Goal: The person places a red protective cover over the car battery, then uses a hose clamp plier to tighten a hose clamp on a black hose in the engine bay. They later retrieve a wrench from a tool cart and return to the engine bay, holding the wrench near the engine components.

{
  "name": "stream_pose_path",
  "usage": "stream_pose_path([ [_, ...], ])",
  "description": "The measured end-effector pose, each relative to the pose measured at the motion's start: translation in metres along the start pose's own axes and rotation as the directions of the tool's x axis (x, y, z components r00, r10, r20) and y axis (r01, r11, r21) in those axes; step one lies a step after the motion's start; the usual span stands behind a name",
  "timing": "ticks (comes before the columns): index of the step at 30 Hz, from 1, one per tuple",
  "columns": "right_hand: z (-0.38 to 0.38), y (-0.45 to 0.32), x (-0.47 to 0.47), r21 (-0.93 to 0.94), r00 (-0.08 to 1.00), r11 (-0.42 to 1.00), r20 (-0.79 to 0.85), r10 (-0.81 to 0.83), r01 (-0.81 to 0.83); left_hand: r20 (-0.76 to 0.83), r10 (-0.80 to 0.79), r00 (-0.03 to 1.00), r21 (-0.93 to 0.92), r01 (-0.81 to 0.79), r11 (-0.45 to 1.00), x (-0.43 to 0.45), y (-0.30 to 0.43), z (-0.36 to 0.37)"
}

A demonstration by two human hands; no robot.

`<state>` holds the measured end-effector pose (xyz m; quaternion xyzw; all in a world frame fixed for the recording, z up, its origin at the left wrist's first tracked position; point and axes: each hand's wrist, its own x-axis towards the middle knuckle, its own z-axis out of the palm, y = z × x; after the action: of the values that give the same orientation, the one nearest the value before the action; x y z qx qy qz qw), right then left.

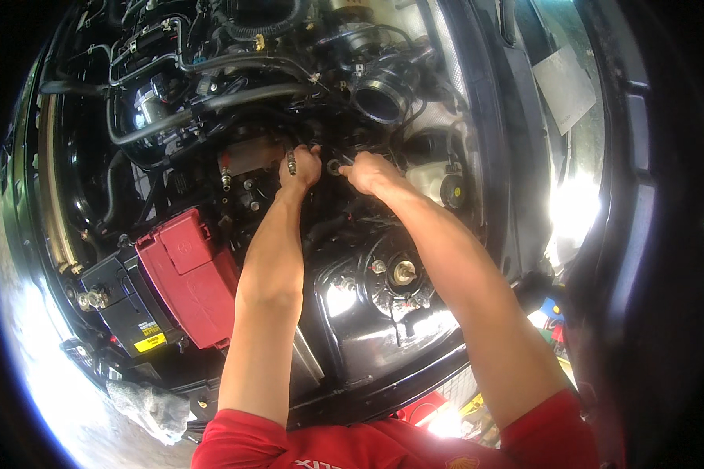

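My left hand (303,166) reaches deep into the engine bay, its fingers mostly hidden in the dark. A metal hose fitting (291,162) shows right against the back of it, and a similar fitting (226,179) with a red part hangs further left. My right hand (374,171) is curled, with a slim shiny metal tool (347,158) apparently between its fingers; its far end is lost in shadow. Close to those fingertips is a round metal ring (333,167). Whether the left hand grips anything is hidden.
A battery (126,305) with a red plastic cover (188,281) lies left of my forearms. The strut mount (403,273) sits between them. An open-ended intake pipe (381,99) and a white reservoir (427,179) stand beyond my right hand. A grey rag (149,404) rests at lower left.
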<state>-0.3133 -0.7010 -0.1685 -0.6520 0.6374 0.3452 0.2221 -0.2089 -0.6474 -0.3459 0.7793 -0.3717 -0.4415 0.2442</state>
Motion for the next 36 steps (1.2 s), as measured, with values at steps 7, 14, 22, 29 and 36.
stream_pose_path([
  [7,0.006,0.008,0.005,-0.035,0.998,0.997,-0.02,-0.064,0.064,0.042,-0.044,0.998,-0.107,0.049,0.993,0.006,-0.003,-0.003],
  [14,0.022,0.024,0.012,0.038,0.994,0.994,-0.059,-0.097,0.099,-0.01,-0.018,1.0,-0.153,0.016,0.988,0.013,-0.014,0.014],
  [22,-0.013,-0.003,0.002,-0.051,0.999,0.998,0.004,-0.035,0.035,-0.154,0.176,0.972,0.104,-0.162,0.981,-0.011,-0.005,0.006],
  [29,-0.013,-0.004,0.005,-0.055,0.997,0.997,-0.04,-0.064,0.062,-0.199,0.209,0.958,0.171,-0.176,0.969,-0.016,-0.001,0.003],
  [36,0.02,0.015,0.015,0.319,0.989,0.947,0.119,-0.083,0.041,-0.063,0.092,0.994,0.073,-0.087,0.994,-0.009,0.0,0.007],
])
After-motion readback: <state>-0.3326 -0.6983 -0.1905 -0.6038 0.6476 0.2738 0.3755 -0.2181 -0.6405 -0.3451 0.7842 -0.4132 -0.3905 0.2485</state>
